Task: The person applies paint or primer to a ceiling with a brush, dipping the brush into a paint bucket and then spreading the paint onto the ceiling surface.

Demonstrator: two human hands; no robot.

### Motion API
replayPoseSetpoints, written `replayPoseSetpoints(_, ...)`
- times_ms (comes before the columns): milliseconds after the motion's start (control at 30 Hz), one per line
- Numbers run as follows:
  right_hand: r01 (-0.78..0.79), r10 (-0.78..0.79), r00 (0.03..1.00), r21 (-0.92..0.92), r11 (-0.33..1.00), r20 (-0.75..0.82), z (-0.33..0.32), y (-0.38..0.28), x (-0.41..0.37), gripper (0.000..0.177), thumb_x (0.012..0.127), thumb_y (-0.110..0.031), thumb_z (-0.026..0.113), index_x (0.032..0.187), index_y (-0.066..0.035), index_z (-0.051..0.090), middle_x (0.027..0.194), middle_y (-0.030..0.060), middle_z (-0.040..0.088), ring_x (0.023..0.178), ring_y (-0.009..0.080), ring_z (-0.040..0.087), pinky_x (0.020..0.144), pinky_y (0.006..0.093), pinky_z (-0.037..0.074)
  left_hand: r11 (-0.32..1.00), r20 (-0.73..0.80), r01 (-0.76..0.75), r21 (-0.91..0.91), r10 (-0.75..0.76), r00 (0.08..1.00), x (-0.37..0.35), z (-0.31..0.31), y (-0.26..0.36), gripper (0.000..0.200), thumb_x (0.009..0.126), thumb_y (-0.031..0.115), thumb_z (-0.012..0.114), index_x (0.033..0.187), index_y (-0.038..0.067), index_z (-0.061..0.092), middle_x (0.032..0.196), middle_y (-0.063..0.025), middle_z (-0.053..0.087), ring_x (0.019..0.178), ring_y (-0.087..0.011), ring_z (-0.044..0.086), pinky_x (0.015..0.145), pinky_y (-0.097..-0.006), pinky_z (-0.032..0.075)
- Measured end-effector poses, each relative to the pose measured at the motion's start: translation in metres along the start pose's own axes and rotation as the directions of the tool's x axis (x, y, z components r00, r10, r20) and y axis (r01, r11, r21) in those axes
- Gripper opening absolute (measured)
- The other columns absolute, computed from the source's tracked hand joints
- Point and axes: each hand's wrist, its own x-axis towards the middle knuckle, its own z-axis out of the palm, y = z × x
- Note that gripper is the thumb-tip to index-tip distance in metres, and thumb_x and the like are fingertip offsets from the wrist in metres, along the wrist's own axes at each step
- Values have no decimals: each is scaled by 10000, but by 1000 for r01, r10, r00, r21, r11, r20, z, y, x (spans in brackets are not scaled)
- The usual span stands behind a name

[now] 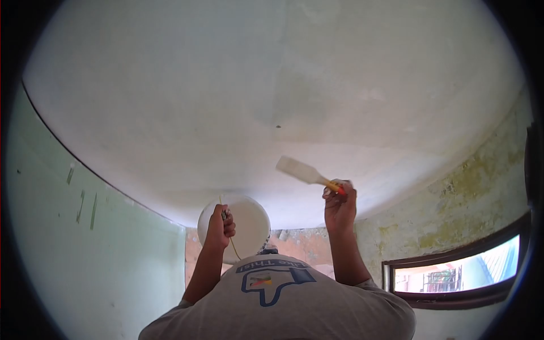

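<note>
My left hand [222, 224] is closed around the thin handle of a round white bucket [259, 212], which hangs beside and behind the fingers. Whitish material shows inside the bucket. On the right, my right hand [341, 201] grips the red and yellow handle of a flat tool [300, 170], a paint brush or a scraper. Its wide pale end points up and left, apart from the bucket. Whether it touches the large off-white surface [272, 79] behind it cannot be made out.
A pale green wall [96, 198] with dark scuffs runs down the left. To the right stands a stained, patchy wall [436, 209] with a dark-framed window [459, 275]. Bare reddish wall [306, 243] shows behind the arms. My grey shirt [272, 311] fills the bottom.
</note>
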Motion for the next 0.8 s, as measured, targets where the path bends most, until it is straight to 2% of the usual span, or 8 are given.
replayPoseSetpoints(100,228,-230,969,32,973,91,36,-29,8,26,978,-64,529,985,-51,551,970,106,590,720,264,675,658,390,585,1000,6,-12,-8,12,1000,-5,3,1,311,903,362,600,689,205,438,512,71,259,378,-69,179,373,-266,122)
replayPoseSetpoints(200,571,-525,810,-141,809,262,75,-39,10,130,934,87,550,991,-26,517,1024,103,561,751,230,717,681,360,642,1000,11,-16,-12,16,1000,-5,0,0,288,894,350,616,704,202,459,518,67,268,382,-71,176,370,-265,129)
replayPoseSetpoints(233,579,-535,804,-135,804,257,88,-38,11,130,934,87,550,991,-26,517,1024,103,561,751,230,717,681,360,642,1000,17,-21,-1,21,1000,-4,0,0,288,894,350,616,704,202,459,518,67,268,382,-71,176,370,-265,129)
replayPoseSetpoints(333,813,-689,579,-364,454,436,115,-32,19,190,879,137,641,984,55,507,1058,149,511,812,207,731,677,286,627,1000,36,-8,2,8,999,-2,-3,-1,277,895,350,616,720,195,467,524,64,269,384,-71,174,370,-263,134)
replayPoseSetpoints(500,876,-772,446,-399,272,453,144,-8,45,223,782,109,738,886,19,561,922,111,489,739,135,574,570,242,551,1000,52,-20,2,20,998,-1,-4,-1,270,900,346,604,728,193,463,525,64,267,383,-71,178,370,-263,136)
replayPoseSetpoints(567,896,-773,327,-438,71,543,143,4,55,209,779,77,751,793,4,556,897,109,484,684,138,484,498,254,440,1000,54,-22,1,21,998,-1,-5,-2,269,902,346,599,729,192,462,525,63,267,383,-71,179,369,-263,137)
replayPoseSetpoints(600,879,-783,342,-472,71,520,148,5,48,240,770,66,754,713,-8,533,855,107,484,642,143,431,487,267,368,1000,52,-17,-3,17,999,0,-5,-2,272,903,347,596,725,193,459,524,63,266,383,-71,180,369,-263,137)
replayPoseSetpoints(800,836,-661,433,-547,41,612,122,9,33,253,754,71,757,687,-31,535,744,79,458,615,157,445,506,279,400,1000,39,20,-6,-20,999,7,-10,-4,285,905,345,590,707,197,448,520,63,259,382,-74,182,369,-264,137)
